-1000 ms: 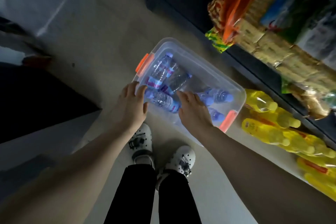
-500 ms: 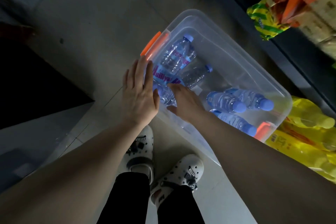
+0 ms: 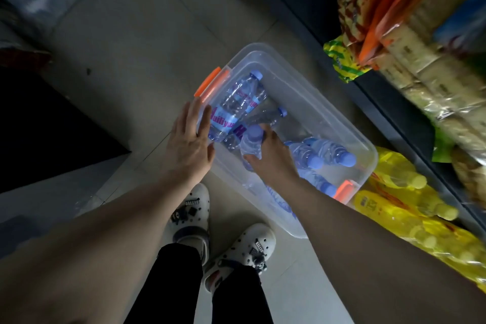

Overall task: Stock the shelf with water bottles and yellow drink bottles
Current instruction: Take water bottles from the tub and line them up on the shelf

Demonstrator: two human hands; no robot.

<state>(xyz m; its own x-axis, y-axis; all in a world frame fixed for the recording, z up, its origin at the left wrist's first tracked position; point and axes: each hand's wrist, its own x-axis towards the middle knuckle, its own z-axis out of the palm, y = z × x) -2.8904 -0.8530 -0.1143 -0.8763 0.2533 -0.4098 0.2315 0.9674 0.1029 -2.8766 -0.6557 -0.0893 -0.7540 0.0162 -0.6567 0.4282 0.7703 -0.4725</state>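
I am at the pick-up step: my right hand (image 3: 272,159) is clamped around a water bottle (image 3: 251,143) near the front wall of the clear bin (image 3: 302,87) on the floor. My left hand (image 3: 189,144) is spread flat, fingers straight, against the bin's left corner by the orange latch (image 3: 210,81). Next, I judge, lift the bottle clear and carry it right to the shelf (image 3: 389,102). Yellow drink bottles (image 3: 402,200) lie beside the bin's right end.
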